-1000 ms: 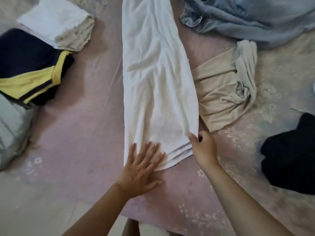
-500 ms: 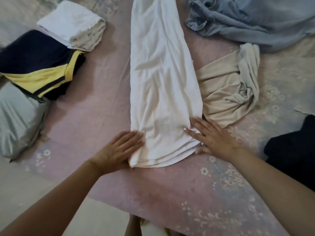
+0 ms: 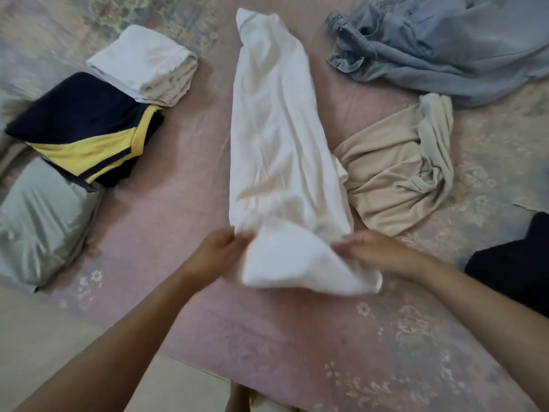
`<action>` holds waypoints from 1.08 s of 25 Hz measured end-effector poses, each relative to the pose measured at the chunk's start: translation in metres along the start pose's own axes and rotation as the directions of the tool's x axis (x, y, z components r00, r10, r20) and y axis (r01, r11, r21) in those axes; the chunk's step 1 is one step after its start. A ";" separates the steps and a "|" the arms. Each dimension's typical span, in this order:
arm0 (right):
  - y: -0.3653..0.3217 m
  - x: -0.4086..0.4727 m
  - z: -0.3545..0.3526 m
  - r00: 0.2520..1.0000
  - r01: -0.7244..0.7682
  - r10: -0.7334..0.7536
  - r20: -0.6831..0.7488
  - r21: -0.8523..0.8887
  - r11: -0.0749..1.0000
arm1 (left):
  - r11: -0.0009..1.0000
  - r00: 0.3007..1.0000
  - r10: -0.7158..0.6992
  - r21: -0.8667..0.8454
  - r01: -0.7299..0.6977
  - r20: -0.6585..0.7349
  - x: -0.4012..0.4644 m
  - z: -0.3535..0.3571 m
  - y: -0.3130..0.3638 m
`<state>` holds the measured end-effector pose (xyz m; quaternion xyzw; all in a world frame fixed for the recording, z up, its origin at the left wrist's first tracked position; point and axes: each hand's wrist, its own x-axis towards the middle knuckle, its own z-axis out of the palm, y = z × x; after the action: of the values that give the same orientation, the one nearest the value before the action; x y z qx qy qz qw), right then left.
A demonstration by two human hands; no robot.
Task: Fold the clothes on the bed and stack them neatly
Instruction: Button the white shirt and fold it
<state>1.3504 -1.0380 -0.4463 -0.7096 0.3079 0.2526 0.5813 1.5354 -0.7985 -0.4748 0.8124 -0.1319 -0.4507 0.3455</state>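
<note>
A long white garment (image 3: 276, 138), folded into a narrow strip, lies lengthwise along the middle of the bed (image 3: 184, 221), which carries a pink floral cover. The near end of the garment is raised off the cover and turned upward. The left hand (image 3: 218, 252) grips the left edge of that end, fingers curled round the cloth. The right hand (image 3: 368, 251) holds the right edge, fingers closed on the fabric; the picture is blurred here and the exact pinch cannot be made out. Both forearms reach in from the bottom of the view. To the left of the strip are folded items: a white and cream stack (image 3: 148, 65) farthest back, a navy and yellow garment (image 3: 86, 129) just in front of it and touching it, and a pale grey-green piece (image 3: 41, 221) nearest, partly under the navy one. To the right lie unfolded items: a beige garment (image 3: 395, 171) bunched just beside the strip and touching its edge, blue denim (image 3: 439, 46) crumpled at the far right, and a dark garment (image 3: 517, 263) at the right edge, apart from the others.
</note>
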 end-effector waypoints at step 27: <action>0.020 0.059 0.003 0.907 0.145 -0.420 0.044 -0.966 0.212 | 0.355 0.772 0.593 0.787 -0.504 0.227 0.035 0.034 -0.004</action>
<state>1.3764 -1.0458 -0.5024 -0.9807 0.0217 0.1916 0.0328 1.5270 -0.8290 -0.5119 0.8041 -0.5700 -0.1548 0.0675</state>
